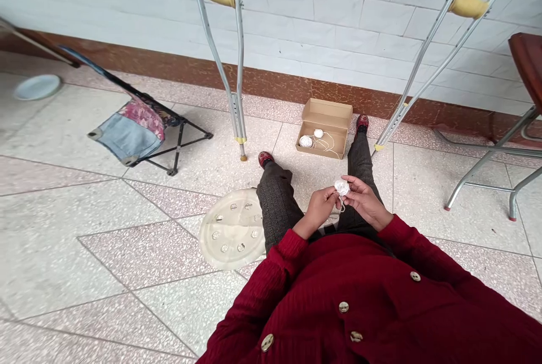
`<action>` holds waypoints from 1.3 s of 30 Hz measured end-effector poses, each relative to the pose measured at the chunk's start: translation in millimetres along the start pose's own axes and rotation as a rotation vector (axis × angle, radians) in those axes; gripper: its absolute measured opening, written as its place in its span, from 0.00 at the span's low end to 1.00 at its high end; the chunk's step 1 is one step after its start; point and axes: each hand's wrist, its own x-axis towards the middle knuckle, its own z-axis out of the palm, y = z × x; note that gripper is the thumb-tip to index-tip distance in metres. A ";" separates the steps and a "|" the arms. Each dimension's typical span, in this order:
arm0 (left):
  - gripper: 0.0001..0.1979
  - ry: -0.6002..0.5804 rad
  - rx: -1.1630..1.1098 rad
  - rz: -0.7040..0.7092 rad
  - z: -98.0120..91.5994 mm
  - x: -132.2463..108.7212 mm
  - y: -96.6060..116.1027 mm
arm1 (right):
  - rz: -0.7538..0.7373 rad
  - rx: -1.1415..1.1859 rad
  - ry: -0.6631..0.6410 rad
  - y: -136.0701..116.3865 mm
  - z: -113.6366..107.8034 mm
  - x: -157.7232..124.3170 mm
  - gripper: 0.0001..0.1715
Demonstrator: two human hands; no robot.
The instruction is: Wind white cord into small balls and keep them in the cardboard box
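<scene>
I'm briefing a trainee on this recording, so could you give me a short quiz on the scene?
1. True or false: the lid of the box is shut.
2. What do the left hand and right hand hold between them?
a) a shoe
b) white yarn
c) a crutch
3. How many yarn balls lie in the box?

Key: 1. False, it stands open. 2. b. 3. Two.

On either side of the cardboard box, both crutches get cut off at the top, and the brown chair far to its right is cut off too. A trouser leg hides some of the pale disc nearer than the box, and the white yarn piece is too small to show its stitches.
</scene>
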 end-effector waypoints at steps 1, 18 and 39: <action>0.13 0.000 -0.020 -0.001 0.2 -3.0 0.6 | 0.006 0.011 0.016 2.2 0.7 1.5 0.26; 0.25 -0.130 -0.102 -0.082 -20.5 -8.9 0.4 | -0.069 -0.382 -0.032 -0.2 1.6 -4.8 0.16; 0.26 -0.211 -0.060 -0.040 -12.7 -19.5 0.3 | 0.057 -0.355 -0.067 0.3 -10.0 -13.5 0.20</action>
